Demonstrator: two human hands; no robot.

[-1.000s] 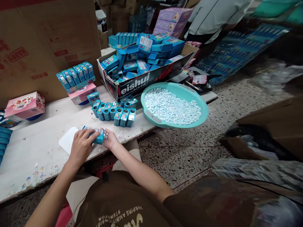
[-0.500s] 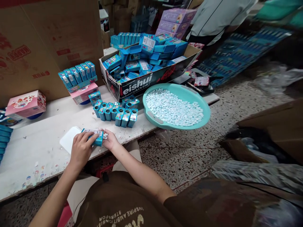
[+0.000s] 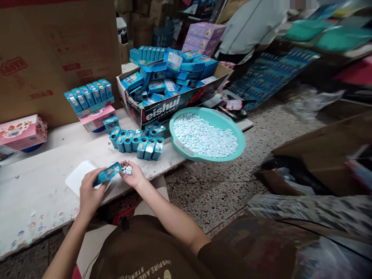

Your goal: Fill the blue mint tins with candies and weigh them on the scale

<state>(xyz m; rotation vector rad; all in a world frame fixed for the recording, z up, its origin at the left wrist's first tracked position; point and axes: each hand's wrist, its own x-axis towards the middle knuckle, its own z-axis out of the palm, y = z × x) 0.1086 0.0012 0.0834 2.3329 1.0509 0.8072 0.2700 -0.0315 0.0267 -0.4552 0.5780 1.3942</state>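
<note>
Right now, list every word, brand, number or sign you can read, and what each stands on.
"eishui": black carton, its first letter unclear.
"ueberry&Drink": beneath it, same carton, start unclear.
"INSPIRE": brown shirt, upside down; the rest unclear.
Too small or blurred: print on the large cardboard box, blue containers, pink boxes and purple boxes.

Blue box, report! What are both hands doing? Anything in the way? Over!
Left hand gripping tilted blue box. Right hand palm up, cradling pale pellets. Nothing visibly blocking; flat white piece near left hand.
</note>
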